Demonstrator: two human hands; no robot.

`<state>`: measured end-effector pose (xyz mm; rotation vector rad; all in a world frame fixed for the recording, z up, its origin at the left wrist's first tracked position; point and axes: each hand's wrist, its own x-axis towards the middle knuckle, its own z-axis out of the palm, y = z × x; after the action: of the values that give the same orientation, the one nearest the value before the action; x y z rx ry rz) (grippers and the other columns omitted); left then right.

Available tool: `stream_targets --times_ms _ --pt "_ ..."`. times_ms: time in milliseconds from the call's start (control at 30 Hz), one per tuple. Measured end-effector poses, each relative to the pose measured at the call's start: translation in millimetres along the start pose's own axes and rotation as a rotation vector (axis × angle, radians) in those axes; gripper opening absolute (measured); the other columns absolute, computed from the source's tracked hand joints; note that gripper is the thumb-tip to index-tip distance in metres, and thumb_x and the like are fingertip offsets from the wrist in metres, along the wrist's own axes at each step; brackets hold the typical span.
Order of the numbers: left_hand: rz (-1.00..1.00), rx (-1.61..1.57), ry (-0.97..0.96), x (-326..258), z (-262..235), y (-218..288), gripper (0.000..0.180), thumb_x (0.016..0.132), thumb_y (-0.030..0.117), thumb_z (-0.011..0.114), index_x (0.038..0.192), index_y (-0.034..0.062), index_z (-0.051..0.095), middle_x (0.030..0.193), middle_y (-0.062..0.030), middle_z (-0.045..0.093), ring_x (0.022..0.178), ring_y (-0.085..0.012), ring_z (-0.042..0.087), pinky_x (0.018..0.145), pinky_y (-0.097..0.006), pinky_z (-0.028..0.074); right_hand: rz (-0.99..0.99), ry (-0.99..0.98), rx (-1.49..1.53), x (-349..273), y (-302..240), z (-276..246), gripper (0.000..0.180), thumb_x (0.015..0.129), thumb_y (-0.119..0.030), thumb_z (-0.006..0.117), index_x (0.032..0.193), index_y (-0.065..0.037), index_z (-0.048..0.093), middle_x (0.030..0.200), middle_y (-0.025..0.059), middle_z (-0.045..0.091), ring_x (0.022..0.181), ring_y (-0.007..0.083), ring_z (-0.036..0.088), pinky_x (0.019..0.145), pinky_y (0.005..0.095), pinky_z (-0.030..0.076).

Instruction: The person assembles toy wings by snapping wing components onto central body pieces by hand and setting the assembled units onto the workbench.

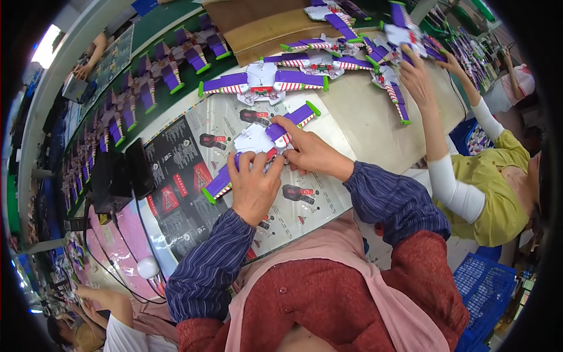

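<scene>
Both hands, left hand [253, 186] and right hand [309, 154], grip a white toy wing [258, 141] with purple, red-striped, green-tipped ends.

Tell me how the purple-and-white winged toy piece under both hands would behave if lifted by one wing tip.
The winged toy piece looks like hard moulded plastic, so probably stiff and light. Its long, thin wings suggest it would tilt or flex at the centre if held by one tip. Left hand and right hand both press it, hinting it slides on the glossy sheet.

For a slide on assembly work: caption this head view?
Both hands, left and right, grip a white-bodied, purple-winged plastic toy part above a printed sheet.
</scene>
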<state>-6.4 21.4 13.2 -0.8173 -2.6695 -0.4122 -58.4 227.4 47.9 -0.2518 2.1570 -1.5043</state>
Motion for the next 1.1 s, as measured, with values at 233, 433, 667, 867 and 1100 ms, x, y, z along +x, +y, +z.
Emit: stream_targets --times_ms 233,433,667,867,1100 --pt "-0.008 0.026 0.022 -4 2 6 0.045 0.079 0.013 0.077 0.123 0.0169 0.071 0.111 -0.0048 0.058 0.115 -0.0292 0.053 0.117 -0.065 0.029 -0.345 0.236 -0.345 9 42 18 0.084 0.088 -0.007 0.062 0.164 -0.012 0.027 0.076 0.0182 0.066 0.059 0.0286 0.067 0.059 0.0417 0.052" --pt "-0.027 -0.013 -0.007 -2 -14 -2 0.045 0.083 0.013 0.078 0.127 0.017 0.07 0.116 -0.0072 0.058 0.12 -0.0323 0.052 0.115 -0.066 0.032 -0.079 -0.019 0.207 -8 18 2 0.076 0.103 -0.009 0.06 0.169 -0.015 0.023 0.076 0.0084 0.067 0.058 0.0128 0.063 0.056 0.0293 0.051" --pt "-0.111 -0.187 -0.123 -23 -35 -48 0.065 0.084 0.005 0.075 0.147 0.0145 0.062 0.141 -0.024 0.057 0.127 -0.0439 0.055 0.108 -0.052 0.044 -0.257 0.47 0.436 -22 51 4 0.042 0.103 -0.006 0.058 0.145 -0.003 0.056 0.075 0.0031 0.066 0.06 0.0076 0.059 0.056 0.0247 0.046" --pt "-0.058 -0.328 -0.016 16 -47 -27 0.048 0.081 -0.001 0.079 0.128 0.0055 0.074 0.135 -0.023 0.063 0.117 -0.0413 0.061 0.099 -0.047 0.052 -0.554 1.054 0.024 -3 41 -62 0.037 0.097 -0.005 0.067 0.133 0.001 0.061 0.101 0.0064 0.067 0.079 0.013 0.063 0.064 0.0276 0.05" --pt "0.203 -0.379 -0.033 154 1 -17 0.044 0.084 0.004 0.078 0.126 0.0075 0.071 0.138 -0.0244 0.06 0.121 -0.0441 0.058 0.104 -0.05 0.049 -0.39 1.139 -0.517 75 20 -211 0.057 0.095 -0.033 0.074 0.138 0.0 0.057 0.126 0.0289 0.06 0.117 0.0473 0.06 0.1 0.0506 0.049"
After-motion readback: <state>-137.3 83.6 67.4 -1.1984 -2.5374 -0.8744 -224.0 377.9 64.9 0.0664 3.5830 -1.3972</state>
